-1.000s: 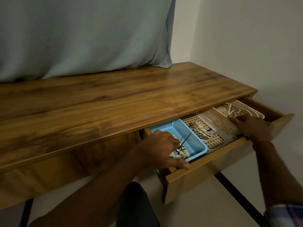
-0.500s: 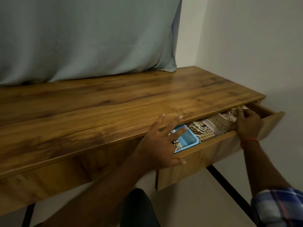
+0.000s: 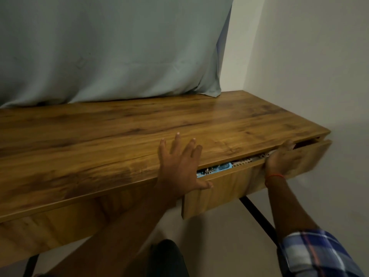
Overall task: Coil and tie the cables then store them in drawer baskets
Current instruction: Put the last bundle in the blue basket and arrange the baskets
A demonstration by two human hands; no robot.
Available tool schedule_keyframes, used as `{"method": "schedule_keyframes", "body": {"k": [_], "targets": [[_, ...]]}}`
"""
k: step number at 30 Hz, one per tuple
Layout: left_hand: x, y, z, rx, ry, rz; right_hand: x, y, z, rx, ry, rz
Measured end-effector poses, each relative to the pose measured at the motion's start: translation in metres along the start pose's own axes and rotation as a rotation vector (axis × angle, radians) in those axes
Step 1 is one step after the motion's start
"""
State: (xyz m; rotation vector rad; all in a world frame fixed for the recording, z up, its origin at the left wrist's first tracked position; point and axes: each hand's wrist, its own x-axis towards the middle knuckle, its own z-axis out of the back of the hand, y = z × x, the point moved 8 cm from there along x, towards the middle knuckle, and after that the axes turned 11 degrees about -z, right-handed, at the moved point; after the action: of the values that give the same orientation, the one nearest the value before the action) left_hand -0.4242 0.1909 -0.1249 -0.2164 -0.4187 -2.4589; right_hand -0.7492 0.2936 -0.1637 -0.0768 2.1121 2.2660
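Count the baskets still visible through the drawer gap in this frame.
2: a blue basket at the gap's left end beside the left hand, and a pale lattice basket to its right, toward the right hand. More may be hidden inside the drawer.

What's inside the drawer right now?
Through the narrow gap of the drawer, a blue basket edge and a pale perforated basket rim show. The desktop hides everything deeper, including any cables.

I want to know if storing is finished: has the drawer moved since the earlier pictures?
Yes. The drawer has slid inward under the desk top; only a thin gap shows the blue basket. Earlier it stood far out from that edge.
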Motion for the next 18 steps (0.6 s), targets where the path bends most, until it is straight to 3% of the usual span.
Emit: {"method": "schedule_keyframes", "body": {"k": [5, 9, 18], "targets": [[0.006, 0.008, -0.006, -0.121, 0.004, 0.067, -0.014, -0.033, -0.02, 0.157, 0.127, 0.01], [0.011, 0.005, -0.01, -0.165, 0.077, 0.071, -0.018, -0.042, -0.03, 0.105, 0.214, 0.036], [0.013, -0.006, -0.009, -0.063, 0.02, 0.06, -0.019, -0.016, -0.018, -0.113, 0.468, 0.117]]}}
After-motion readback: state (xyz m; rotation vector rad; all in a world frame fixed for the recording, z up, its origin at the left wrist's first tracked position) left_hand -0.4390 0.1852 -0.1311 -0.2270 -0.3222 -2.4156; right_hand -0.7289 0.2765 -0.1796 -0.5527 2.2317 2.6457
